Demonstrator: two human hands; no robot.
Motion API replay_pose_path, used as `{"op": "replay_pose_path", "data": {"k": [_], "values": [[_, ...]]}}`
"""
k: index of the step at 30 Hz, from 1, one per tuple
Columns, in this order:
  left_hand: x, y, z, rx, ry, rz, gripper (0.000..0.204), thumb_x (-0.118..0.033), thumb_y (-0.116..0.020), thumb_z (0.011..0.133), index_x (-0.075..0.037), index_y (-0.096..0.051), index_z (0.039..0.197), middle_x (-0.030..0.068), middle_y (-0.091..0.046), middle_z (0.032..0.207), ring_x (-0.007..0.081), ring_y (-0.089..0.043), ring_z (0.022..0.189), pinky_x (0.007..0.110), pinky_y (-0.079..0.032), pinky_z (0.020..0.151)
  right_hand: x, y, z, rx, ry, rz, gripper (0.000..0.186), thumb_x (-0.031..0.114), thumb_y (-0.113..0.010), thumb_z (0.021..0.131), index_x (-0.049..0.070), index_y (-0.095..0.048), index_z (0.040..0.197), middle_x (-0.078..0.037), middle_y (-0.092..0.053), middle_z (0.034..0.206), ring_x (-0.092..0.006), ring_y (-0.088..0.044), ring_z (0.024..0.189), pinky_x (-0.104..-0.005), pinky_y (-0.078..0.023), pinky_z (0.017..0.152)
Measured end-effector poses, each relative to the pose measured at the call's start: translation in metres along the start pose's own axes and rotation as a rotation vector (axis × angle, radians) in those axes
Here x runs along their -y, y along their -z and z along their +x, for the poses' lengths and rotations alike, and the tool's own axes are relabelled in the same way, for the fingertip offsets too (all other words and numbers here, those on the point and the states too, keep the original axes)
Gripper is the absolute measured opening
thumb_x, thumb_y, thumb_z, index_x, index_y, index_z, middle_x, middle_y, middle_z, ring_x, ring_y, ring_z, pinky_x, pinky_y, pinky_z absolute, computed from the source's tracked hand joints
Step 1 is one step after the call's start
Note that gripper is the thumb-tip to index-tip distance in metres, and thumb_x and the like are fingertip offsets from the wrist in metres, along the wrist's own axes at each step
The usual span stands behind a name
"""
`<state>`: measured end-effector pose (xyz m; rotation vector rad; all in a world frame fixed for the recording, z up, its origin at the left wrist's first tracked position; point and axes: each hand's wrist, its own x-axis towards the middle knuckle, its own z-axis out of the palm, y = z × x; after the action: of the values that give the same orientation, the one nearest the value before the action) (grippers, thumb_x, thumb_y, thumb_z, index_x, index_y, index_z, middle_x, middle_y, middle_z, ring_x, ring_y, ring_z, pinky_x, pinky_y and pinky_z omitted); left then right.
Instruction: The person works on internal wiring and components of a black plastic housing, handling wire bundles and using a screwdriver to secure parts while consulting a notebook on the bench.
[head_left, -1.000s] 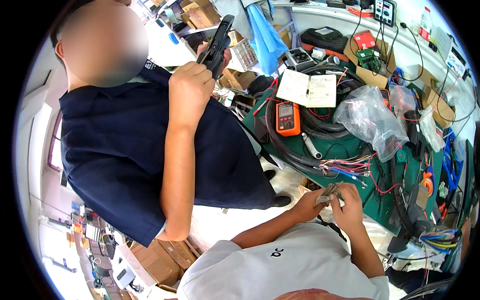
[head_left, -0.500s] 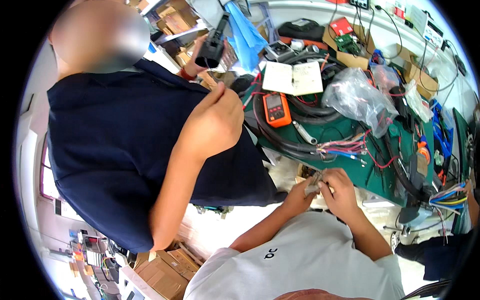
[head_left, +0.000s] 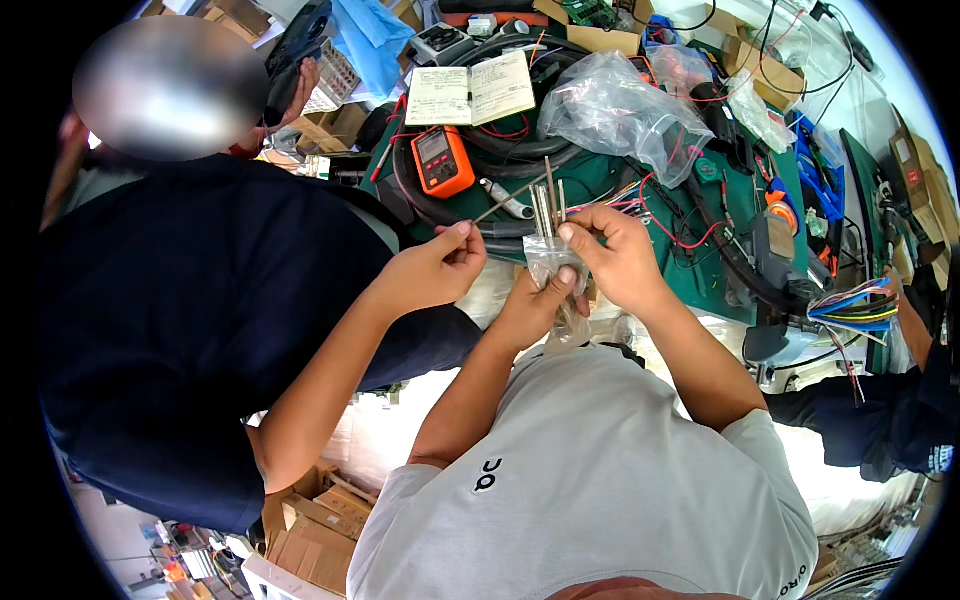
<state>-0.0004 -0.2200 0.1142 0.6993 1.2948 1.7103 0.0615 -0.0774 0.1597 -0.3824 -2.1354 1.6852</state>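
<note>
My left hand (head_left: 540, 308) is closed round the lower part of a small clear plastic bag (head_left: 548, 257). Several thin metal rods (head_left: 541, 212) stick up out of the bag's mouth, with one taller than the others. My right hand (head_left: 622, 258) is closed at the bag's mouth, thumb and fingers beside the rods; what exactly they pinch is partly hidden. To the left, a co-worker's hand (head_left: 445, 268) pinches a single thin rod (head_left: 505, 203), which slants up toward the bundle.
On the green bench (head_left: 715, 278) lie an orange meter (head_left: 441, 162), an open notebook (head_left: 471, 91), thick black cables, a large clear bag (head_left: 625, 110) and loose coloured wires. The co-worker in dark clothing (head_left: 200, 310) stands close at left. Another person's arm (head_left: 912, 315) is at right, by a wire bundle.
My hands have risen with the bag, and metal rods now show above it. The co-worker's near hand has come beside them holding a rod. The view has shifted, moving the bench leftward.
</note>
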Motion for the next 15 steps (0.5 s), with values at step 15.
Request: {"op": "replay_pose_path", "data": {"k": [15], "values": [[0.007,-0.002,0.010,0.000,0.043,-0.069,0.036,-0.040,-0.051,0.098,-0.004,-0.052,0.102,0.0071,-0.059,0.078,0.0180,-0.061,0.071,0.033,-0.050,0.066,-0.001,0.007,0.014,-0.052,-0.097,0.097,0.019,0.017,-0.066,0.091,-0.001,-0.062,0.090,-0.004,-0.065,0.081,-0.0059,-0.053,0.074,-0.0236,-0.044,0.066]]}}
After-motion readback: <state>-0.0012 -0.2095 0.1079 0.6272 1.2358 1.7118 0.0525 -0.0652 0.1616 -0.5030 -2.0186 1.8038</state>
